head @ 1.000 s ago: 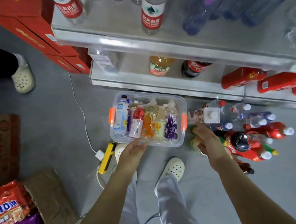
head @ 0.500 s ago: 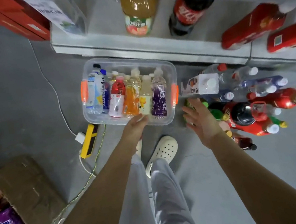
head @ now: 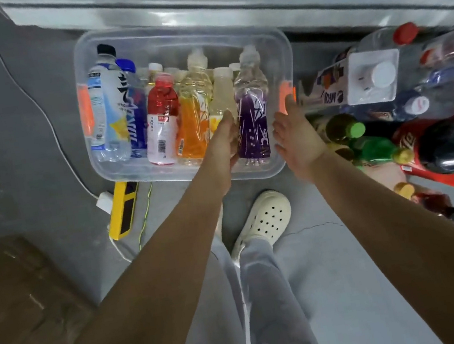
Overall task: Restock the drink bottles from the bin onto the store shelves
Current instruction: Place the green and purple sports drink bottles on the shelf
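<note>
Looking down, we see both our bare arms stretched toward the bin (head: pixel 275 46), a clear plastic tub on the grey floor (head: pixel 338 273) in the upper middle of the frame, just below the edge of the lowest shelf (head: pixel 194 2). Orange latches sit on its left and right ends. Inside, the bottles lie side by side: a pale blue one (head: pixel 105 107) at the left, then a dark blue one (head: pixel 135 109), a red one (head: pixel 162 122), an orange one (head: pixel 194 117), a pale one (head: pixel 220 96) and a purple one (head: pixel 251 109) at the right.

Our left hand (head: pixel 223 146) reaches into the bin, fingers together and extended, lying over the lower end of the pale bottle between orange and purple; its grip is narrow and closed on nothing that we can see. Our right hand (head: pixel 296 138) hovers at the bin's right end, palm turned inward, grip wide and empty, fingertips near the right latch (head: pixel 286 92).

More bottles (head: pixel 406 121) lie heaped on the floor at the right of the frame (red caps, green ones, a large dark cola). A white clog (head: pixel 265 219) shows below the bin, and a yellow power strip (head: pixel 125 207) lies to the lower left of it.
</note>
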A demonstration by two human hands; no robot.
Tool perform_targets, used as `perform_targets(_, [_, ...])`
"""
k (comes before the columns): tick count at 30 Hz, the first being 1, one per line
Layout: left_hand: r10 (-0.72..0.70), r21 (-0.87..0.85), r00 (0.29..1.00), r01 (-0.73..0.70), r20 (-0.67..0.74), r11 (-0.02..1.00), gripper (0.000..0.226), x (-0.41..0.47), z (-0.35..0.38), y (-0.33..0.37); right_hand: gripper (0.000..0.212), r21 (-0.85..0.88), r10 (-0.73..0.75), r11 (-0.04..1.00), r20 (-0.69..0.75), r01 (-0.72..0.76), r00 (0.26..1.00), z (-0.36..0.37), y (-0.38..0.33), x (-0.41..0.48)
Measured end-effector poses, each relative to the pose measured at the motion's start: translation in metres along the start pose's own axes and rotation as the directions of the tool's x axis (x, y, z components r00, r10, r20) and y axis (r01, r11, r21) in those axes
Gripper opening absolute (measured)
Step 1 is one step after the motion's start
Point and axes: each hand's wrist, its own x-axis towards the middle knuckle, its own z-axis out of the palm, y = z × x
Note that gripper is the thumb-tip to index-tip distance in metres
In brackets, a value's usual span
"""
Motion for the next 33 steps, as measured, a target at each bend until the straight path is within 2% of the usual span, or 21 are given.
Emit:
perform_targets(5, [-0.016, 0.008, 0.999, 0.017, -0.034, 1.000, 0.054, 0.014, 0.001, -0.008, 0.087, 0.052, -0.014, 0.999, 0.000, 0.014, 1.000, 0.000, 0.008, 0.015])
perform_targets(10, [-0.044, 0.012, 0.994, 0.045, -0.096, 0.999, 0.059, 0.016, 0.008, 0.003, 0.073, 0.127, 0.134, 0.984, -0.065, -0.125, 0.989, 0.012, -0.002, 0.008])
perform_targets(12, [-0.062, 0.016, 0.992, 0.064, -0.108, 0.998, 0.055, 0.014, 0.010, 0.008, 0.069, 0.102, 0.129, 0.988, -0.087, -0.120, 0.988, 0.017, 0.000, 0.001])
perform_targets(16, [-0.014, 0.172, 0.990, 0.039, -0.140, 0.984, 0.031, 0.003, 0.004, 0.021, 0.069, 0.148, 0.071, 0.987, -0.112, -0.054, 0.991, 0.017, 0.015, -0.011])
perform_targets(18, [-0.008, 0.280, 0.994, 0.039, -0.113, 0.959, 0.030, -0.001, 0.001, 0.024, 0.069, 0.190, 0.072, 0.981, -0.143, -0.044, 0.987, 0.016, 0.021, -0.020])
perform_targets(21, [-0.168, 0.319, 0.984, 0.180, -0.065, 0.930, 0.031, -0.006, -0.006, 0.021, 0.067, 0.178, 0.084, 0.983, -0.177, -0.052, 0.981, 0.016, 0.028, -0.035])
perform_targets(23, [-0.255, 0.285, 0.965, 0.261, -0.056, 0.922, 0.022, -0.012, -0.012, 0.016, 0.067, 0.166, 0.099, 0.984, -0.171, -0.070, 0.980, 0.017, 0.031, -0.043])
perform_targets(26, [-0.313, 0.142, 0.950, 0.311, -0.013, 0.940, 0.033, -0.021, -0.018, 0.005, 0.066, 0.204, 0.127, 0.975, -0.163, -0.093, 0.978, 0.013, 0.033, -0.052])
perform_targets(31, [-0.302, 0.102, 0.952, 0.296, 0.047, 0.950, 0.036, -0.045, -0.027, -0.004, 0.034, 0.247, 0.185, 0.957, -0.112, -0.153, 0.976, 0.006, 0.034, -0.072])
perform_targets(33, [-0.263, 0.079, 0.961, 0.257, 0.085, 0.963, 0.029, -0.061, -0.028, -0.002, 0.031, 0.264, 0.174, 0.954, -0.112, -0.139, 0.978, 0.005, 0.035, -0.078])
